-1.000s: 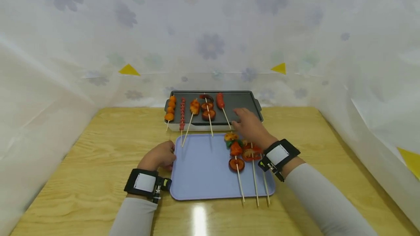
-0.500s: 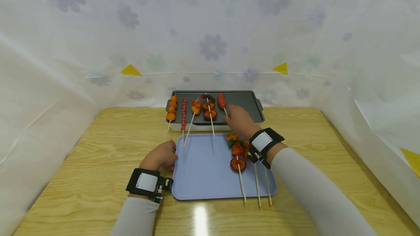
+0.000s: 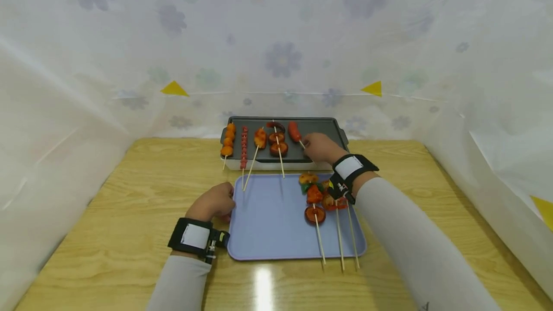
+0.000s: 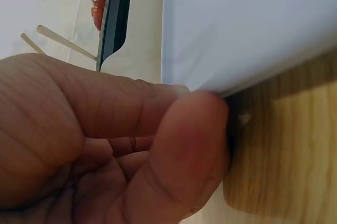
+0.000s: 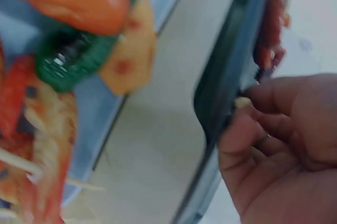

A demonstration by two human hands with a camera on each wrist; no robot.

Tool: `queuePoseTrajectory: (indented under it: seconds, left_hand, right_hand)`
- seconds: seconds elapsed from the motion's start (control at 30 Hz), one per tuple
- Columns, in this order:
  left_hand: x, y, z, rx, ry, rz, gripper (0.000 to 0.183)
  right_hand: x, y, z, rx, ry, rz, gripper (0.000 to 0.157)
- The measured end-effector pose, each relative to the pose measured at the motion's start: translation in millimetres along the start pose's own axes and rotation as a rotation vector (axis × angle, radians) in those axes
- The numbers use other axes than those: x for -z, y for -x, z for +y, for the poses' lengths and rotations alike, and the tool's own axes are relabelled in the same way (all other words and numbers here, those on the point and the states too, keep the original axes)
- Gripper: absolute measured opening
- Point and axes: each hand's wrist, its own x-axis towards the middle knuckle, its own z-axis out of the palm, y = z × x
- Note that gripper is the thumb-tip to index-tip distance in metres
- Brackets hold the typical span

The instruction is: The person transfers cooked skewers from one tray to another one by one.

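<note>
My right hand [image 3: 321, 148] pinches the wooden stick of a red sausage skewer [image 3: 294, 131] over the dark grill plate [image 3: 317, 131]. In the right wrist view, the stick's end [image 5: 242, 102] pokes out between thumb and forefinger; the sausage lies at the plate's middle right. My left hand [image 3: 214, 202] holds the left rim of a pale lilac tray [image 3: 268, 220], with the thumb [image 4: 189, 134] and forefinger at its edge in the left wrist view. On the tray's right side lie a mixed vegetable skewer [image 3: 314, 196] and others partly hidden under my right wrist.
Left of the sausage, the plate bears an orange ball skewer [image 3: 227, 140], a thin pink-red skewer [image 3: 244, 148], a flat orange-brown piece [image 3: 260, 138] and a mushroom-like skewer [image 3: 278, 149]. Their sticks overhang the front edge, some reaching the tray. A white patterned sheet [image 3: 281, 61] stands behind.
My right hand has moved left from above the plate's right part, and its fingers have closed on the sausage skewer's stick. The left hand has stayed at the tray's rim.
</note>
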Motion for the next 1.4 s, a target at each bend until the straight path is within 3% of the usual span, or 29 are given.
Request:
queuePoseTrajectory:
  seconds: [0.07, 0.23, 0.4, 0.63, 0.73, 0.87, 1.17, 1.4]
  left_hand:
    - [1.3, -0.2, 0.2, -0.005, -0.009, 0.004, 0.018]
    - [2.6, -0.6, 2.1, -0.011, -0.016, -0.007, 0.02]
    - [1.7, -1.8, 3.1, 0.014, -0.013, -0.018, 0.021]
    - [3.7, -0.6, 1.3, 0.007, -0.017, -0.019, 0.021]
    - [4.3, 0.4, -0.3, 0.02, -0.021, -0.02, 0.02]
    - [3.9, 1.1, -1.9, 0.029, -0.015, -0.024, 0.022]
    - [2.2, 1.0, -1.0, 0.041, 0.003, -0.026, 0.023]
    - [3.2, 2.4, -0.9, 0.039, 0.001, -0.028, 0.022]
  right_hand:
    - [7.0, 2.8, -0.2, -0.031, -0.063, -0.05, 0.036]
    - [16.5, 9.0, -0.5, -0.075, -0.171, -0.161, 0.008]
    - [17.4, 14.2, -3.2, -0.096, -0.219, -0.222, 0.026]
    - [15.5, 21.4, -11.6, -0.063, -0.157, -0.241, 0.039]
    - [11.8, 22.8, -13.9, -0.061, -0.154, -0.224, 0.03]
    - [5.0, 27.1, -12.7, -0.064, -0.162, -0.174, 0.005]
    - [-16.2, 48.9, -3.2, -0.008, -0.323, -0.097, 0.019]
    - [-24.6, 75.9, -10.8, 0.008, -0.316, -0.026, 0.02]
